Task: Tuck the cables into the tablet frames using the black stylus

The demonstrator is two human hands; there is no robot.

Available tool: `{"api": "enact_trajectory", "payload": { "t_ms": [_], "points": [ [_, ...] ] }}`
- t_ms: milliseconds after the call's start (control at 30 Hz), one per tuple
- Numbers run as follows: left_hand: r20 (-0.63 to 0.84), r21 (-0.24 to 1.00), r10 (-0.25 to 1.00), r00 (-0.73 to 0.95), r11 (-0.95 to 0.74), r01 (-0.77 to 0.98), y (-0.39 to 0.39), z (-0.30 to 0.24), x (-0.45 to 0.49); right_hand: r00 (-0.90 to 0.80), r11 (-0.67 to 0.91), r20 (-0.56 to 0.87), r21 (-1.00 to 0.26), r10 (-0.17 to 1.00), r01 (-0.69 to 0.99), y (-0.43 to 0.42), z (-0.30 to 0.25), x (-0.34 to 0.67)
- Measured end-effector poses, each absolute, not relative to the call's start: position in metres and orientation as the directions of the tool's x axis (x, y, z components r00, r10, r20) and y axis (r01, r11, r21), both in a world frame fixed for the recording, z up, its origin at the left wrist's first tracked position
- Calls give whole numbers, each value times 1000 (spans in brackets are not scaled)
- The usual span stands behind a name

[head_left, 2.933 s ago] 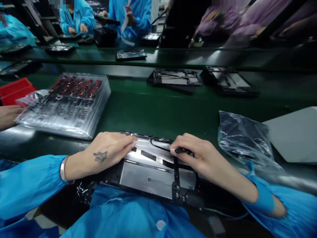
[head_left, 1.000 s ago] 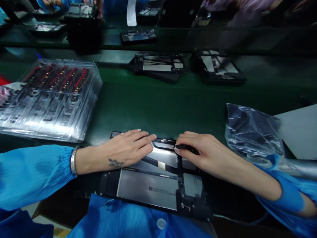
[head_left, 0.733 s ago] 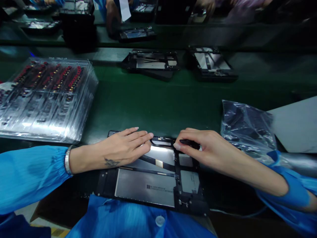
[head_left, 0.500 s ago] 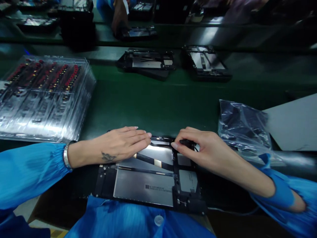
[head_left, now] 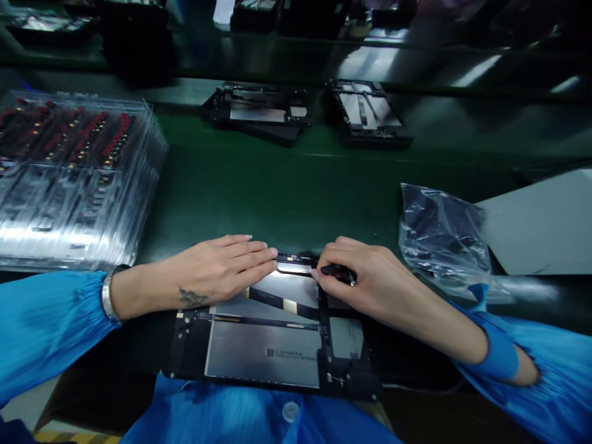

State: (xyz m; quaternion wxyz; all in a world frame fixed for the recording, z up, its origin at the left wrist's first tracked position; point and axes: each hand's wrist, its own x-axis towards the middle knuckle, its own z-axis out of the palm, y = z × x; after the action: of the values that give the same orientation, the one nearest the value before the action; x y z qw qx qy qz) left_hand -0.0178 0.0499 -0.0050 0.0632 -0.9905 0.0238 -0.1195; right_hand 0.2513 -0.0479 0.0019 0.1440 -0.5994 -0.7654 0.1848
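Observation:
An opened tablet [head_left: 263, 354] lies at the table's front edge, close to my body, with silver battery plates, black ribbon cables and a dark frame in view. My left hand [head_left: 231, 265] rests flat across its upper left part, fingers stretched out together and pointing right. At the upper right of the tablet, my right hand [head_left: 354, 271] pinches a short black tool [head_left: 339, 272] between thumb and fingers. The thumb tip is at the tablet's inner edge. The tool's exact kind and its working end are hidden by the fingers.
Stacked clear plastic trays [head_left: 69, 185] with red and black parts stand at left. Two more opened devices, one dark [head_left: 263, 111] and one silver-backed [head_left: 367, 114], lie at the back. A clear plastic bag [head_left: 444, 231] and a pale board [head_left: 541, 222] are at right.
The view has shifted slightly, so things sit a little further left. The black tool has turned within my right hand's pinch. A co-worker's hand at the back has left the view.

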Motion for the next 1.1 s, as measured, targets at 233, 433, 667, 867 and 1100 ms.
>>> {"api": "enact_trajectory", "payload": {
  "t_ms": [233,433,667,867,1100],
  "points": [
    [211,-170,-74,975,-985,-38,50,-4,-18,-232,207,-4,-433,973,877,-49,1,249],
    [218,-201,-93,971,-978,-48,49,-2,-15,-241,211,-19,-418,970,883,-48,-2,250],
    [230,-275,-128,965,-960,-62,48,4,-11,-225,183,-61,-394,973,901,-46,1,247],
    [201,-243,-114,973,-968,-63,48,10,-3,-235,204,-34,-388,971,899,-47,-1,248],
    [65,-186,-33,997,-982,-20,48,17,11,-258,253,36,-361,966,898,-46,-4,247]
  ]
}}
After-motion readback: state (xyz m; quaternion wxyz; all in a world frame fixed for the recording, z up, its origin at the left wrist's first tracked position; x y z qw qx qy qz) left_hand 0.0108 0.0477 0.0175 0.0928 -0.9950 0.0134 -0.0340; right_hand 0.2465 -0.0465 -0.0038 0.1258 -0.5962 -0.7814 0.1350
